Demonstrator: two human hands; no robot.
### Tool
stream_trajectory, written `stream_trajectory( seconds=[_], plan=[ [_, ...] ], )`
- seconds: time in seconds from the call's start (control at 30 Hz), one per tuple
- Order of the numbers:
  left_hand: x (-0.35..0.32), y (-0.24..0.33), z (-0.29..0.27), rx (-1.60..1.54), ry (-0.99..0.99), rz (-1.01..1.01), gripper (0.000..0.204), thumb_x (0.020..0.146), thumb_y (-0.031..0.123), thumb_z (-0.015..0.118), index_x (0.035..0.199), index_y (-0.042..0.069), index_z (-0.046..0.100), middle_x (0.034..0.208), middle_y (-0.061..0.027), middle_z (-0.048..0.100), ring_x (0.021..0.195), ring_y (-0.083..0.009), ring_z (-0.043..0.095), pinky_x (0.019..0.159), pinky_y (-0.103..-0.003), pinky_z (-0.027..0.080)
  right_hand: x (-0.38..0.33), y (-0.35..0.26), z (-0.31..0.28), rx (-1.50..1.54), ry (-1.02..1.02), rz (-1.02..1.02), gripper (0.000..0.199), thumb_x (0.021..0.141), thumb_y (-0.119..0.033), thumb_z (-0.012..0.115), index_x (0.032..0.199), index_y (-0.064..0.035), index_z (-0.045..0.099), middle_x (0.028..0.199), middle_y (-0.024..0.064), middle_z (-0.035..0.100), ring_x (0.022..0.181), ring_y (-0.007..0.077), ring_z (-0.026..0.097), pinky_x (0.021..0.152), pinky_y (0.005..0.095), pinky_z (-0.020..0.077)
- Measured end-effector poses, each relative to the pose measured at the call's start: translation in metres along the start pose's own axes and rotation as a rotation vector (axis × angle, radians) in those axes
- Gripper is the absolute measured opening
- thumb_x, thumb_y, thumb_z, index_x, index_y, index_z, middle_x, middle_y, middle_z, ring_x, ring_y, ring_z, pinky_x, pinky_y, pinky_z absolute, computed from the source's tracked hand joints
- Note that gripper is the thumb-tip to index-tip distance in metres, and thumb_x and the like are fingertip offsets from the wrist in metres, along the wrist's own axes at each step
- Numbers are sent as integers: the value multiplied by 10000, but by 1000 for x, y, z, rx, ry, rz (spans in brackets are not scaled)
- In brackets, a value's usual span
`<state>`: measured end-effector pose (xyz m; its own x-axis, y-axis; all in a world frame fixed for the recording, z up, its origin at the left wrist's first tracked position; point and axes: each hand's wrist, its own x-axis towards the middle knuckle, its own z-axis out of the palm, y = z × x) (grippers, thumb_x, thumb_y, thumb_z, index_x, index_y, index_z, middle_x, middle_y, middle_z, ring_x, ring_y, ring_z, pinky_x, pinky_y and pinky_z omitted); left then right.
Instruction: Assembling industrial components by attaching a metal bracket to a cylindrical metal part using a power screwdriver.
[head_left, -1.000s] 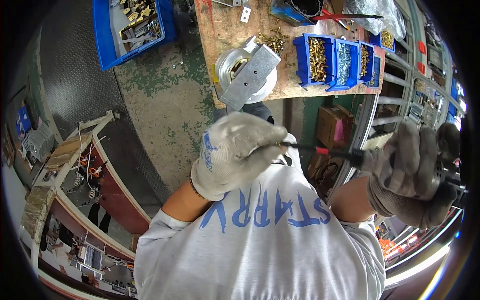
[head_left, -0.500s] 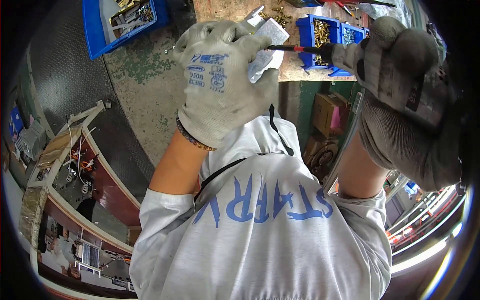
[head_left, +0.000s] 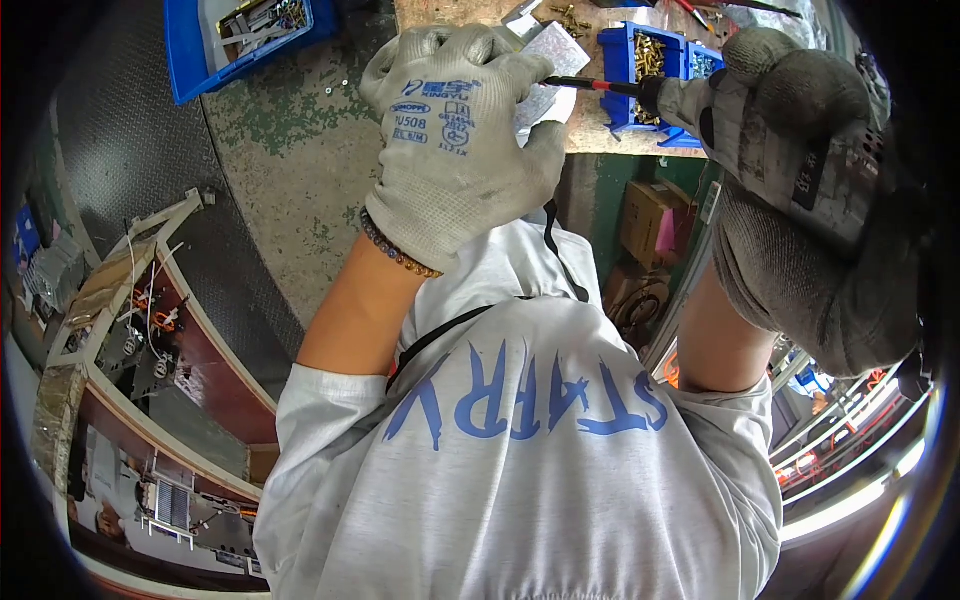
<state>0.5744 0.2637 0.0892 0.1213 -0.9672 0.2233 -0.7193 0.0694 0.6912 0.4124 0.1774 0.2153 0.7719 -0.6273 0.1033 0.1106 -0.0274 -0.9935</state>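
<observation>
My left hand (head_left: 465,130), in a light grey glove with blue print, is closed, its fingers curled away from view. Whatever they grip is hidden. My right hand (head_left: 790,130), in a darker grey glove, is wrapped round a power screwdriver (head_left: 835,190) with a dark body. Its long thin bit (head_left: 600,86), black with a red band, points left and its tip reaches my left index fingertip. Past my left fingers a pale, shiny flat piece (head_left: 560,50) shows above the wooden worktop (head_left: 590,138). Whether my left hand touches it, I cannot tell.
Blue bins of brass-coloured screws (head_left: 648,55) and silver screws (head_left: 703,65) stand on the worktop, with loose brass screws (head_left: 570,20) nearby. A larger blue crate (head_left: 190,60) holds metal parts at upper left. Cardboard boxes (head_left: 655,225) sit below the worktop; a framed rack (head_left: 150,240) stands left.
My left hand has shifted slightly up and right in the picture. The screwdriver bit still meets its fingertip. The surroundings have shifted a little as the view moved.
</observation>
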Motion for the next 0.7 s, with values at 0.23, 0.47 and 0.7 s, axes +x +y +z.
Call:
stream_trajectory(
  seconds=[0.23, 0.47, 0.7],
  plan=[
    [-8, -6, -1, -1, -13, -75, 474, 630, 306, 755, 1083, 193, 673, 985, -22, 625, 971, -242, 538, 899, -476, 358, 6, 1, 12, 8, -22, -23, 508, 937, -372, 465, 1360, -108, 371, 846, 66, 474, 778, 221, 418, 804, 492, 441],
    [-42, -9, -4, 43, 8, -221, 655, 622, 359, 806, 1211, 163, 595, 1061, -64, 535, 957, -258, 528, 845, -470, 411, 10, -6, 11, -61, -98, 4, 566, 949, -379, 440, 1423, -93, 327, 855, 81, 464, 773, 227, 413, 826, 513, 450],
    [-46, -10, 8, -29, 78, -170, 614, 671, 332, 779, 1212, 101, 606, 967, -104, 588, 915, -272, 555, 817, -426, 424, 15, -11, 15, -102, 91, 59, 595, 958, -385, 415, 1458, -76, 321, 856, 86, 452, 764, 232, 406, 838, 526, 457]
  ],
)
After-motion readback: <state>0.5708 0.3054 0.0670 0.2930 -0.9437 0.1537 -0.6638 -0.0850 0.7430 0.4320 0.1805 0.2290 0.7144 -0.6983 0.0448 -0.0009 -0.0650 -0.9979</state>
